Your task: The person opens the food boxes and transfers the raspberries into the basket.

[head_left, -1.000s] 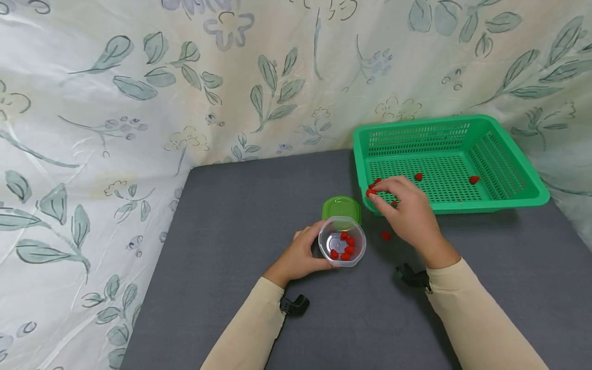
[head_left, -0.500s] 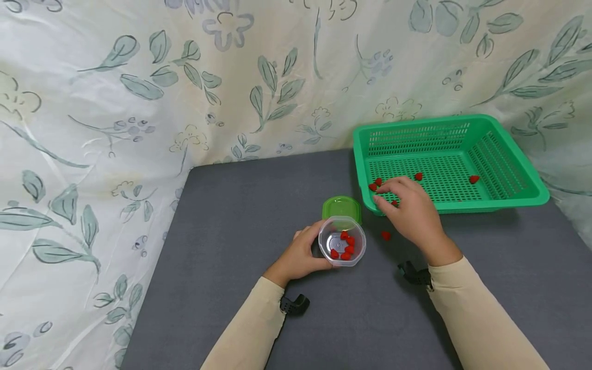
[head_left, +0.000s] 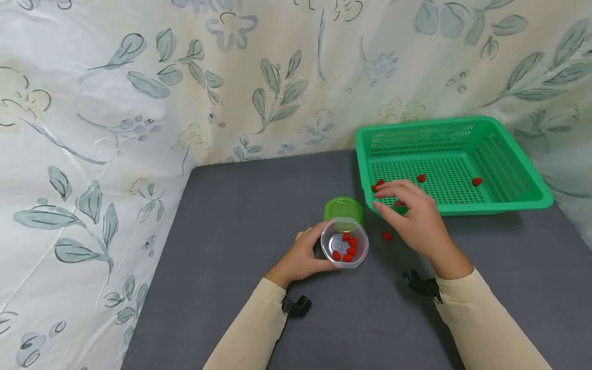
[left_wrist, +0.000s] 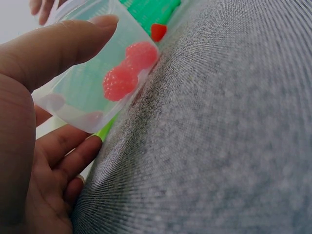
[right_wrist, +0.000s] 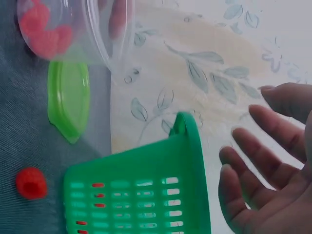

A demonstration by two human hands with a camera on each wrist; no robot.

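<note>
My left hand [head_left: 302, 257] grips a clear plastic cup [head_left: 334, 239], thumb on the near side and fingers round the far side. Several red raspberries [head_left: 351, 251] lie at the bottom of the cup, and they show through its wall in the left wrist view. Over the near left corner of the green basket [head_left: 490, 208] hovers my right hand [head_left: 416, 218], fingers loosely bent and apart. Nothing is between its fingers in the right wrist view. Beneath and beside that hand, raspberries [head_left: 375, 188] lie inside the basket's left end, partly hidden by the fingers.
A green lid [head_left: 343, 208] lies on the grey cloth just behind the cup, touching distance from the basket. One loose raspberry [head_left: 387, 236] sits on the cloth between cup and basket. Two more raspberries [head_left: 477, 182] are farther right in the basket. A floral curtain [head_left: 277, 77] hangs behind.
A second ago my right thumb and fingers pinched a raspberry at the basket's left rim; they have let go of it and spread apart. The left hand and cup stay put.
</note>
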